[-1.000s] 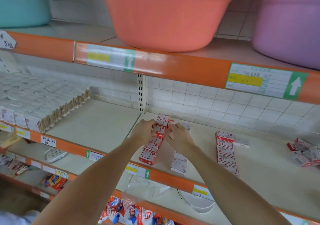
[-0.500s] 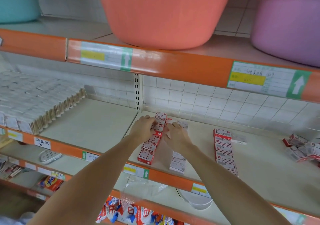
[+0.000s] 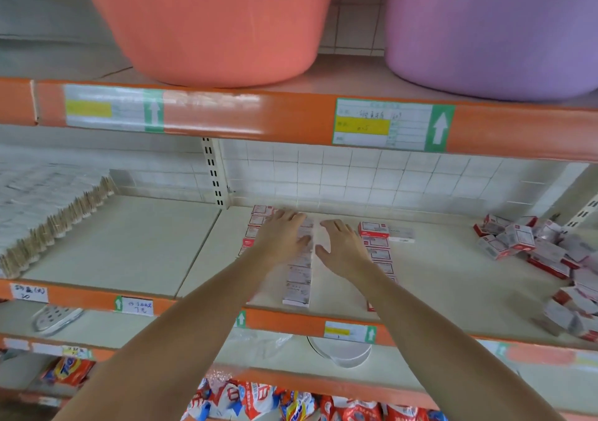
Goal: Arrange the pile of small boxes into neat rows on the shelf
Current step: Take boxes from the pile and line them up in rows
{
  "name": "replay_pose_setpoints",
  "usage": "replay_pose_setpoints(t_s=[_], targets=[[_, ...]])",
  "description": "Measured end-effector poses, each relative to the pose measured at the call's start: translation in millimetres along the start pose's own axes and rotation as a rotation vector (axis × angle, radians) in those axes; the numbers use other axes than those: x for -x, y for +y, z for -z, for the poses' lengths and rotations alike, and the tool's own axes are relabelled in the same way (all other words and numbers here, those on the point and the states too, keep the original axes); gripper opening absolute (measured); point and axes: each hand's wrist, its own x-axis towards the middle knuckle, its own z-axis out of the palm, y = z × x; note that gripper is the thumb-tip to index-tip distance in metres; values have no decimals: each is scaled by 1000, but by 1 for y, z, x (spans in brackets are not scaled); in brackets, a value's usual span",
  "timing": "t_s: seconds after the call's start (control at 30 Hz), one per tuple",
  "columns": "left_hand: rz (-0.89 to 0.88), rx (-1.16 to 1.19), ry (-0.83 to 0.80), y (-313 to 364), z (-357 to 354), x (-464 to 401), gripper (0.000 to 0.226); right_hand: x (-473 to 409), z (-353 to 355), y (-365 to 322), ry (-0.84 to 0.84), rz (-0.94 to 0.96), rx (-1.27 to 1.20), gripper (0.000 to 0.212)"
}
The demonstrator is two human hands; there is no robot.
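Small red-and-white boxes lie in three rows running front to back on the cream shelf (image 3: 446, 291): a left row (image 3: 255, 226), a middle row (image 3: 297, 278) and a right row (image 3: 377, 242). My left hand (image 3: 281, 236) rests flat, fingers spread, over the left and middle rows. My right hand (image 3: 343, 245) is spread between the middle and right rows, holding nothing. A loose pile of the same boxes (image 3: 530, 245) lies at the shelf's right end.
Orange basin (image 3: 207, 22) and purple basin (image 3: 492, 28) sit on the upper shelf. Packs of cotton swabs (image 3: 48, 213) fill the left bay. An orange price rail (image 3: 291, 322) edges the shelf front. Bagged goods (image 3: 252, 401) lie below.
Both hands have let go of the boxes near the back of the left row and opened flat. They now lie further right, over the middle row. The view has shifted right.
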Motion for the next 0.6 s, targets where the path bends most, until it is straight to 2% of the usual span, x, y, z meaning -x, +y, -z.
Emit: replay_pose_setpoints(t_s=[0.23, 0.6], targets=[[-117, -66, -55, 73, -26, -23, 58, 41, 35, 80, 33, -152, 17, 62], [-250, 12, -100, 230, -57, -63, 51, 119, 107, 208, 138, -304, 23, 60]])
